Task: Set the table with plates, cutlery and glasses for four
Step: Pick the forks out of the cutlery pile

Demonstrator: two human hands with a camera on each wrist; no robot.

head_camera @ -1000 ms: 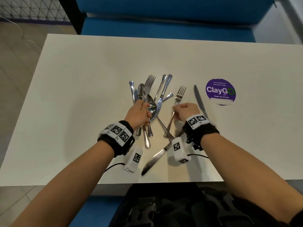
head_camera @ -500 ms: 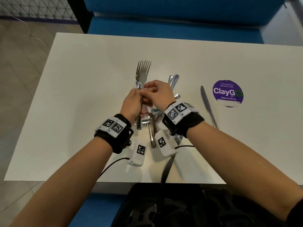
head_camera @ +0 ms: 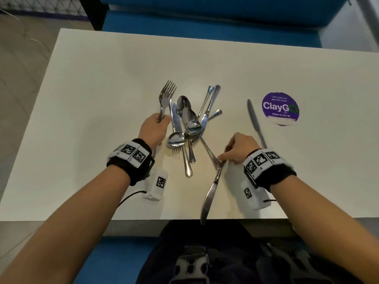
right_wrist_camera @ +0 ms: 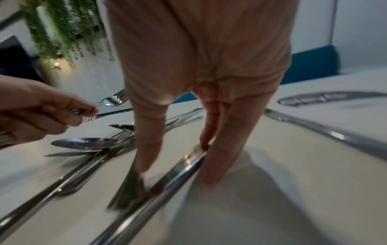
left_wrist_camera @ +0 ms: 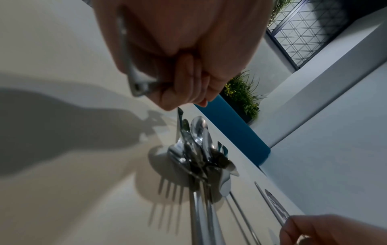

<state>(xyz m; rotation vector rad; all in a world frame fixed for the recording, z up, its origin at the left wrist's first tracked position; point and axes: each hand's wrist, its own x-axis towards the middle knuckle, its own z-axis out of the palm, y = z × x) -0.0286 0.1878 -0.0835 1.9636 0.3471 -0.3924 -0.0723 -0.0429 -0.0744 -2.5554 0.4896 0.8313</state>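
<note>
A pile of spoons, forks and knives (head_camera: 189,126) lies mid-table, also in the left wrist view (left_wrist_camera: 199,157) and the right wrist view (right_wrist_camera: 83,144). My left hand (head_camera: 155,128) grips forks (head_camera: 166,93) by their handles (left_wrist_camera: 130,66), tines pointing away, just left of the pile. My right hand (head_camera: 231,152) reaches down to a knife (head_camera: 211,191) lying near the front edge. Its straight fingers (right_wrist_camera: 222,149) stand either side of the knife handle (right_wrist_camera: 167,179) and touch it. The knife rests on the table, its blade tip over the front edge.
The white table (head_camera: 102,99) also bears a second knife (head_camera: 254,121) right of my right hand and a purple round sticker (head_camera: 280,108) beyond it. A blue bench (head_camera: 205,17) runs along the far side. No plates or glasses are in view.
My hands met above the pile half a second ago, where a fork went into my left hand. My right hand has since dropped right and nearer, onto the knife by the front edge.
</note>
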